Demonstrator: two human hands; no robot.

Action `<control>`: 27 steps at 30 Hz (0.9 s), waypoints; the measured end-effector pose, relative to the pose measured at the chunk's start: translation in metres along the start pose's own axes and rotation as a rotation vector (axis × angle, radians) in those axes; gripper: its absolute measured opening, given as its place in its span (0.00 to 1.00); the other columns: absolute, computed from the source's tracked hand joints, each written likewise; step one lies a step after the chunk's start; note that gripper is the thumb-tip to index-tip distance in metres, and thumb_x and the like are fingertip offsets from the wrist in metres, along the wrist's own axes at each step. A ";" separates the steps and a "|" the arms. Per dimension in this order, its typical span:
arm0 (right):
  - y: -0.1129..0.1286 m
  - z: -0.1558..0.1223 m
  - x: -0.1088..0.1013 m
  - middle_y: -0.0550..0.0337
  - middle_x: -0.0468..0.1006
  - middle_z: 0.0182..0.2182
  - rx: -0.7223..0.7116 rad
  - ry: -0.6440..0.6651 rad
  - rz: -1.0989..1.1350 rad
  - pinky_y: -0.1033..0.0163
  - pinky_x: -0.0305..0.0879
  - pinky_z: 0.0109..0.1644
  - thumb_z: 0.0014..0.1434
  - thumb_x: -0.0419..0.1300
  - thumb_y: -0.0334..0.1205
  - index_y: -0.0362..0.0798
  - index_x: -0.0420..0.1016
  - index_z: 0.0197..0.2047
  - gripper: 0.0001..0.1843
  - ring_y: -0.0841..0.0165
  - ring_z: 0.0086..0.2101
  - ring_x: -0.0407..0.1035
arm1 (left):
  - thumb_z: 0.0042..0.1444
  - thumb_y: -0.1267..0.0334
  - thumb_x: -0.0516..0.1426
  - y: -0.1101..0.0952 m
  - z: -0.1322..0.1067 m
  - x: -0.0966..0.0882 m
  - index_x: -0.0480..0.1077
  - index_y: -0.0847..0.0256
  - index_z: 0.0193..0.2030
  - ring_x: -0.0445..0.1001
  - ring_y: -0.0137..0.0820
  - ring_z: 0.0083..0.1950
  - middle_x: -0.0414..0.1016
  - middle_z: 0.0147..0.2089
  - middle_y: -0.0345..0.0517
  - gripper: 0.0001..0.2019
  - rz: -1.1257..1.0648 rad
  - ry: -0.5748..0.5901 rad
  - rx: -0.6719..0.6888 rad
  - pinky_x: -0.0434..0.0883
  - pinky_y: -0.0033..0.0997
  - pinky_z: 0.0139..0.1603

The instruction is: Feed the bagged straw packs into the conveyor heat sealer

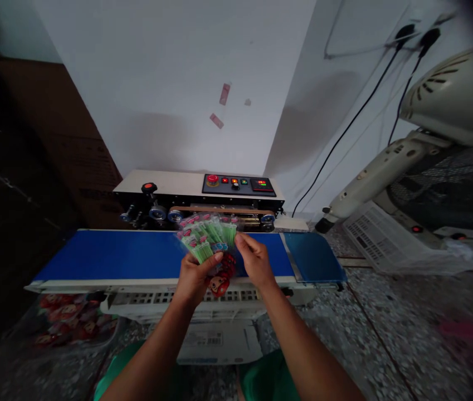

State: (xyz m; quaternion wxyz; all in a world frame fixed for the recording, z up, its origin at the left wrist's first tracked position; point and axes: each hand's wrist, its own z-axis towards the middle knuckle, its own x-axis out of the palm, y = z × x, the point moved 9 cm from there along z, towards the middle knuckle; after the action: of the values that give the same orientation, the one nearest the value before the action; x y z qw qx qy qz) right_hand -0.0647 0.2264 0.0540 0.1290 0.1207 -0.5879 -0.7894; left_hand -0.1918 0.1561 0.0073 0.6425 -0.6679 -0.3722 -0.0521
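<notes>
My left hand (pixel 195 277) is closed around the lower part of several see-through plastic packets (pixel 206 233), its thumb lying across the front. Fanned out inside the packets are thin green sticks with pink and white tops. At the right edge of the bunch, my right hand (pixel 255 260) pinches a packet between thumb and fingers. A figure with a red-haired cartoon head (pixel 219 283) shows below the bunch, between my hands; what joins it to the packets is hidden. Both hands are above the blue conveyor belt (pixel 115 253), in front of a band sealing machine (pixel 169 186).
The machine's panel (pixel 238 185) has a red knob, lit buttons and a red-and-green display. A tub of red-haired figures (pixel 71 317) stands at lower left. Under the belt are a white crate (pixel 148 303) and a carton (pixel 219 342). At right, a jointed beige device (pixel 370 172) stands near a white basket (pixel 374 236).
</notes>
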 end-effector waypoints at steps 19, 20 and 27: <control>-0.039 0.022 -0.181 0.48 0.78 0.30 0.274 -0.562 -1.117 0.64 0.54 0.32 0.59 0.50 0.44 0.43 0.77 0.37 0.17 0.63 0.31 0.70 | 0.34 0.65 0.70 0.001 -0.001 -0.004 0.75 0.64 0.35 0.77 0.33 0.31 0.80 0.32 0.45 0.18 0.070 -0.030 -0.032 0.74 0.32 0.34; -0.042 0.025 -0.175 0.48 0.78 0.31 0.287 -0.533 -1.136 0.64 0.54 0.32 0.60 0.50 0.43 0.43 0.77 0.37 0.16 0.63 0.31 0.69 | 0.34 0.65 0.70 0.002 -0.001 -0.002 0.75 0.65 0.36 0.77 0.33 0.31 0.80 0.32 0.45 0.19 0.073 -0.019 -0.039 0.74 0.32 0.34; -0.025 0.040 -0.108 0.49 0.77 0.35 0.095 -0.363 -0.909 0.63 0.59 0.39 0.61 0.50 0.46 0.43 0.75 0.41 0.18 0.63 0.37 0.69 | 0.36 0.66 0.69 0.006 0.001 -0.003 0.75 0.65 0.37 0.77 0.33 0.32 0.80 0.32 0.45 0.18 0.071 -0.002 -0.062 0.74 0.33 0.36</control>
State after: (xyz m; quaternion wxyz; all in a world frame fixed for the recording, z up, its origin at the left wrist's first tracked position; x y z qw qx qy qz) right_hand 0.0210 0.3061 0.0456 -0.3389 0.2312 -0.5242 -0.7463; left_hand -0.1910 0.1561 0.0001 0.6224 -0.7005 -0.3470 -0.0400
